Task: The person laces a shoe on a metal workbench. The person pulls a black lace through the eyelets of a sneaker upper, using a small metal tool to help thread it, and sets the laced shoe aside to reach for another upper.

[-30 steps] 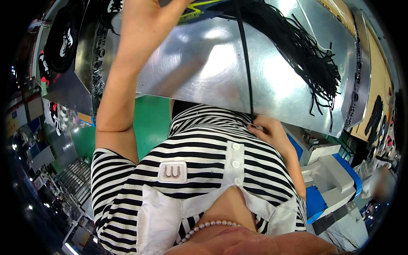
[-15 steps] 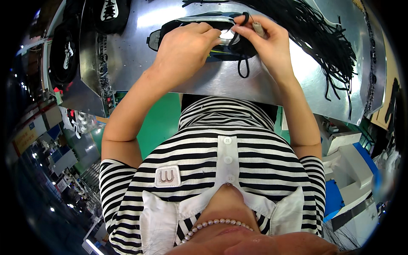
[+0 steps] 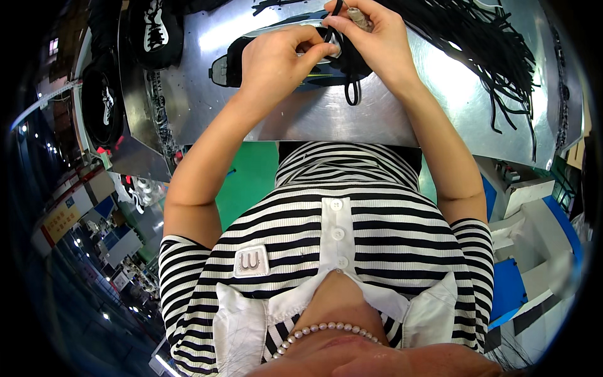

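Observation:
A black shoe with grey panels [image 3: 234,64] lies on its side on the metal tabletop, its grey tab toward the left. Over it, my left hand [image 3: 276,60] is closed, thumb and finger pinching beside a whitish part of the opening; what lies between the fingertips cannot be made out. My right hand [image 3: 380,44], just above the shoe's right part, pinches a black shoelace [image 3: 352,94] whose loop hangs down past the near edge of the shoe. The same hand also holds a small tool with a beige wrapped handle [image 3: 359,19]; its working end is hidden.
A big bundle of loose black laces [image 3: 477,56] spreads over the right of the metal table [image 3: 301,122]. At the left stand black shoes with white lacing [image 3: 154,31], and another black shoe [image 3: 105,107] sits lower beside the table. The table's near edge runs close to my body.
My right hand has gone up and slightly left with the lace and tool. My left fingers have curled into a pinch nearer the lace. The whole view has shifted a little.

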Demonstrator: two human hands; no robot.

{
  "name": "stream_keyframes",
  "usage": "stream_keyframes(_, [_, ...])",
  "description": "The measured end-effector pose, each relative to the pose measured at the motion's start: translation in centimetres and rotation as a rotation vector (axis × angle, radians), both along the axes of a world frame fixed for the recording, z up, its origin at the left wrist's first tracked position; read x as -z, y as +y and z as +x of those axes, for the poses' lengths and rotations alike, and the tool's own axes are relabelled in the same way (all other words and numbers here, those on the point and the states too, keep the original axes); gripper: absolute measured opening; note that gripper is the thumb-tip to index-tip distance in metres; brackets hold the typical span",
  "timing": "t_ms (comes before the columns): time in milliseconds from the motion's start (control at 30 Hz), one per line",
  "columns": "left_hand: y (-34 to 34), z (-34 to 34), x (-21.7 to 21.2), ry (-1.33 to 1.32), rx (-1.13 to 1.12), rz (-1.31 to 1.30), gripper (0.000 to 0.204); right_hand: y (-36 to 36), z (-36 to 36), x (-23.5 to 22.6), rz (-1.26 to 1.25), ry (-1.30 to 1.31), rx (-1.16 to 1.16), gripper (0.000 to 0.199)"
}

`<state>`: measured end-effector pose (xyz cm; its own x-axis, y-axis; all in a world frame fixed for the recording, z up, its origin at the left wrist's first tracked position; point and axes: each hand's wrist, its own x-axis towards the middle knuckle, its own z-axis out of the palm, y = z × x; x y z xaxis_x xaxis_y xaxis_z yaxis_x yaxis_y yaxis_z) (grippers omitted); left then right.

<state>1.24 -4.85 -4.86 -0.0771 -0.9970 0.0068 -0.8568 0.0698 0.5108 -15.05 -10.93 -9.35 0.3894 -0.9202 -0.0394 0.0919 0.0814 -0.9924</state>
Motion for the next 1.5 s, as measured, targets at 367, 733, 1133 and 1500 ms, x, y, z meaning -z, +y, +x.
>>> stream_keyframes(367, [-0.2, -1.3, 1.1, -0.004, -0.045, -0.148, 0.021, 0.3, -1.4, 0.0, 0.058, -0.099, 0.032, 0.025])
stream_keyframes(733, [-1.2, -1.7, 3.0, -0.219, 0.054, -0.480, 0.024, 5.2, -4.5, 0.0, -0.254, 0.357, -0.021, 0.016])
stream_keyframes(1133, [-1.2, -2.1, 3.1, -0.230, 0.078, -0.523, 0.023, 4.7, -4.6, 0.1, -0.305, 0.516, -0.061, 0.015])
stream_keyframes(1500, [-1.0, -0.3, 1.9, 0.300, 0.098, 0.166, 0.024, 3.6, -4.9, 0.3, -0.215, 0.571, -0.100, 0.018])
